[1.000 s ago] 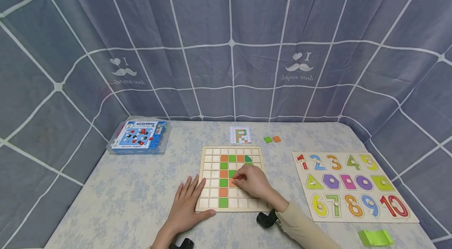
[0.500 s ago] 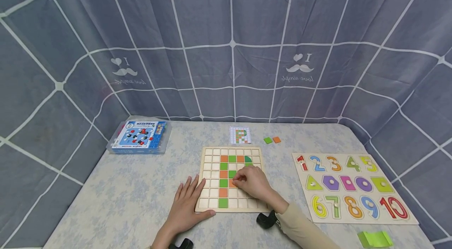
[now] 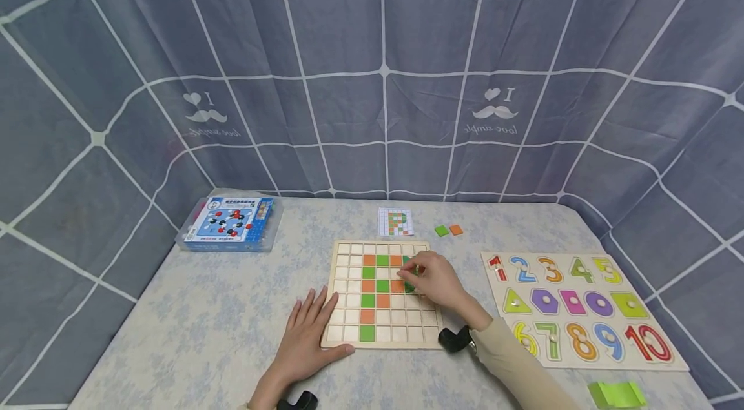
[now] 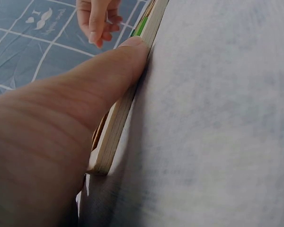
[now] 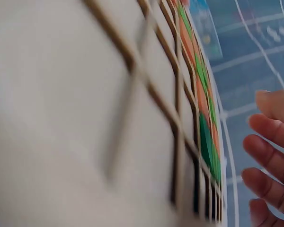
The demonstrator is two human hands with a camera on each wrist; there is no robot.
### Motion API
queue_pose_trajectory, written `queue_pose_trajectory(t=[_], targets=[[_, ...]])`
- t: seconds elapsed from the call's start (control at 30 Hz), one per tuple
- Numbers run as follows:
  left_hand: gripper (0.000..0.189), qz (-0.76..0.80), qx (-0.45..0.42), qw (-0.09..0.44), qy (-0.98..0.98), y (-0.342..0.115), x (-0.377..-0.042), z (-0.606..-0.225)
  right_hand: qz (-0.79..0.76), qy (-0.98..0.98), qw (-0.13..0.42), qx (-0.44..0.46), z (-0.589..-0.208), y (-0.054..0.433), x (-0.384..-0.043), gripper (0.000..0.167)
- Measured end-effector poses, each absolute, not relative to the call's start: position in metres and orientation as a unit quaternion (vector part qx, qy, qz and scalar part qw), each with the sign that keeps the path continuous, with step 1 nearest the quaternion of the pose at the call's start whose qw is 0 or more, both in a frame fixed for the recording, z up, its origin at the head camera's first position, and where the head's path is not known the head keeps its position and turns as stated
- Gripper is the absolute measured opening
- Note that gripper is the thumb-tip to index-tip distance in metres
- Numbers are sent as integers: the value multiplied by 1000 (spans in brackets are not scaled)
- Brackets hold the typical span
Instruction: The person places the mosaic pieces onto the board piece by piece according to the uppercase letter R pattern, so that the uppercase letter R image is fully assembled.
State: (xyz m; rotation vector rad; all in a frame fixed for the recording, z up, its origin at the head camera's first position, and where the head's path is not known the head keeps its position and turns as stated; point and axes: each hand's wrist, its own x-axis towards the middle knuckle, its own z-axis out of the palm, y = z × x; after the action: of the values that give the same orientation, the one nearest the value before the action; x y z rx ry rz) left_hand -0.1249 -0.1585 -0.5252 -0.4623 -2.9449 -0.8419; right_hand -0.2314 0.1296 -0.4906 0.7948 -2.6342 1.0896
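Note:
A wooden grid board (image 3: pixel 351 316) lies in the middle of the table, with orange and green square tiles set in some of its cells. My left hand (image 3: pixel 305 336) rests flat, its fingertips at the board's left side and its thumb along the front edge; the left wrist view shows that thumb against the board's wooden side (image 4: pixel 118 127). Over the right part of the board hovers my right hand (image 3: pixel 438 281), partly covering dark green tiles. In the right wrist view its fingers (image 5: pixel 270 153) are loosely bent with nothing seen between them. An orange tile (image 3: pixel 383 301) sits in a middle cell.
Behind the board lies a pattern card (image 3: pixel 395 221), with a loose green tile (image 3: pixel 442 230) and orange tile (image 3: pixel 456 230) to its right. A number-and-shape puzzle (image 3: pixel 543 313) and a bright green block (image 3: pixel 617 394) are on the right. A plastic box (image 3: pixel 229 223) stands back left.
My right hand has let go of the orange tile in the middle cell and moved up and right, uncovering another orange tile. My left hand has stayed in place.

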Motion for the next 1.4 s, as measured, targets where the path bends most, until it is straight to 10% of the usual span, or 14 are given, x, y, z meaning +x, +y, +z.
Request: queue_pose_trajectory(t=[0.6,1.4], targets=[[97,-277,-149,13,-949,-160,-125,-525,380,-908,123,124,-485,184,-306,25],[97,-278,-151,21,-948,-159,-125,-524,358,-930,63,56,-493,197,-324,36]])
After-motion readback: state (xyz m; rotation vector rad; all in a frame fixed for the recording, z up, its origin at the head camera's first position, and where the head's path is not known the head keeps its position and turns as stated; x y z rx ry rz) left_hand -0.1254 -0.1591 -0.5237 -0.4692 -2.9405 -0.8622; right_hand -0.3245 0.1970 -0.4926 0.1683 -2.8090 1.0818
